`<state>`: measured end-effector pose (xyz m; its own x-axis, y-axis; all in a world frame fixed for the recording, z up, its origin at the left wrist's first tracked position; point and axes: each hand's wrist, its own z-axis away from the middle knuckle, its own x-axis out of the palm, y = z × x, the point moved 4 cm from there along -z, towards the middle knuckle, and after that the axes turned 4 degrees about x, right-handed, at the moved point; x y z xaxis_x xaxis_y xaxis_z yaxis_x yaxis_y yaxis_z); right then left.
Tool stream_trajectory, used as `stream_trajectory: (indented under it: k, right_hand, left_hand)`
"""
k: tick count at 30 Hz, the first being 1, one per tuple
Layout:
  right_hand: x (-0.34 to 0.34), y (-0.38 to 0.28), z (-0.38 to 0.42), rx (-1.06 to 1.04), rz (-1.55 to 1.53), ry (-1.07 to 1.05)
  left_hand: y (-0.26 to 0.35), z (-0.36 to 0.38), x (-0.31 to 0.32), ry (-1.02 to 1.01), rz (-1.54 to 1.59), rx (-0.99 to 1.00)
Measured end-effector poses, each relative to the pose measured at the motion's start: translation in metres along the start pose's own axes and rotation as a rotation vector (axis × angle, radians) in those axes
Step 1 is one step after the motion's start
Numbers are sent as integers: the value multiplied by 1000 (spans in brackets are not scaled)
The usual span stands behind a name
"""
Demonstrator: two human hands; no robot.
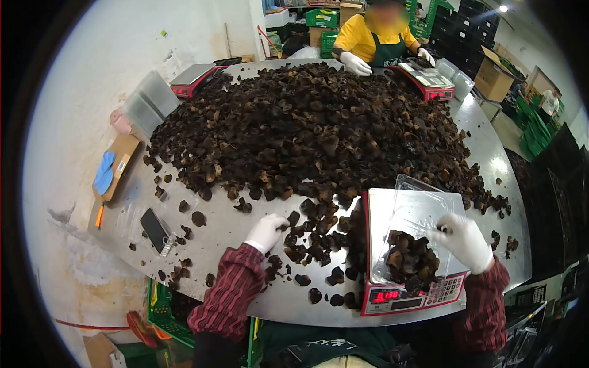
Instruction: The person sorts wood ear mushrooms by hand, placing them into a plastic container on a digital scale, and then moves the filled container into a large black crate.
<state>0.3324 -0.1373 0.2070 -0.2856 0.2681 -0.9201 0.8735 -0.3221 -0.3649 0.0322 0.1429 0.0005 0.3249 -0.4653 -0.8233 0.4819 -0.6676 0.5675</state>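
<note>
My left hand [267,232], in a white glove, is closed at the fingertips on a dark piece of black fungus [293,218] beside loose pieces on the metal table. To the right, a red electronic scale [383,199] reads 0.138. On its plate, a clear plastic box [381,270] holds a heap of black fungus [410,260]. My right hand [464,243], also gloved, hovers over the plate at the box's far right side, its fingers curled together; what they pinch I cannot tell. A clear lid [420,184] overlaps the scale's far edge.
A large pile of black fungus [307,129] covers the middle of the table. Across it, a person in yellow [356,37] with white gloves works by another scale [429,83]. At left are a third scale [190,78], stacked clear boxes [150,101] and a phone [154,230].
</note>
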Motion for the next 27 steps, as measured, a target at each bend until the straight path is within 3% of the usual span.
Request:
stream_trajectory:
  k: [3, 4, 5, 6, 8, 9, 11, 13, 14, 15, 16, 17, 20, 23, 27]
  right_hand:
    - [-6, 3, 41, 15, -12, 70]
    - [-7, 19, 53, 215, -43, 150]
    - [-8, 34, 67, 412, -76, 232]
    - [-1, 43, 78, 408, -76, 234]
    - [14, 71, 102, 566, -130, 484]
    - [18, 67, 109, 327, 24, 577]
    - [42, 90, 132, 668, -216, 543]
    - [53, 73, 137, 798, -467, 439]
    - [58, 65, 129, 624, -297, 462]
    - [66, 62, 131, 660, -497, 429]
    - [70, 59, 132, 702, -582, 375]
    - [69, 50, 128, 745, -666, 321]
    - [73, 56, 123, 726, -688, 332]
    - [72, 49, 114, 717, -747, 298]
    - [70, 47, 107, 764, -795, 287]
  left_hand:
    - [40, 16, -24, -135, -191, 21]
    - [49, 13, -23, -7, -182, 157]
    - [56, 7, -18, -2, -183, 155]
    - [68, -2, -17, 81, -127, 225]
    - [86, -25, -9, 228, -63, 318]
    - [89, -40, -3, 292, -55, 339]
    - [95, -69, 2, 394, -97, 307]
    - [92, -91, 16, 253, -232, 244]
    - [91, -98, 25, 138, -299, 200]
    - [88, -102, 35, 22, -362, 154]
    - [86, -102, 39, 34, -342, 145]
    - [87, -97, 35, 39, -344, 142]
    - [92, -62, 8, 336, 145, 283]
    - [94, 7, -39, 349, 194, 264]
    - [46, 125, -85, 258, 39, -46]
